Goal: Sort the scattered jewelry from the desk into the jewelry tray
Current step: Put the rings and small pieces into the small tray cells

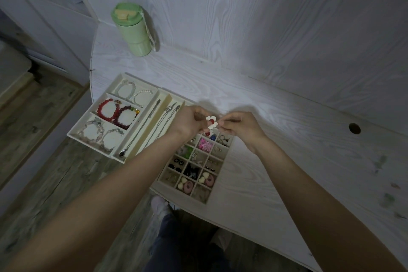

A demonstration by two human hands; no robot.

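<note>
Both hands (pixel 189 120) (pixel 239 126) pinch white flower earring (pixel 212 122) — above jewelry tray (pixel 141 126).

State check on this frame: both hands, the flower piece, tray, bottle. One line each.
left hand: closed, pinching the flower piece
right hand: closed, fingertips pinching the same piece
flower piece: white with red centre, held between both hands above the tray
jewelry tray: open, compartments mostly filled, one corner past the desk edge
green bottle: upright, lid shut, on the desk
</note>
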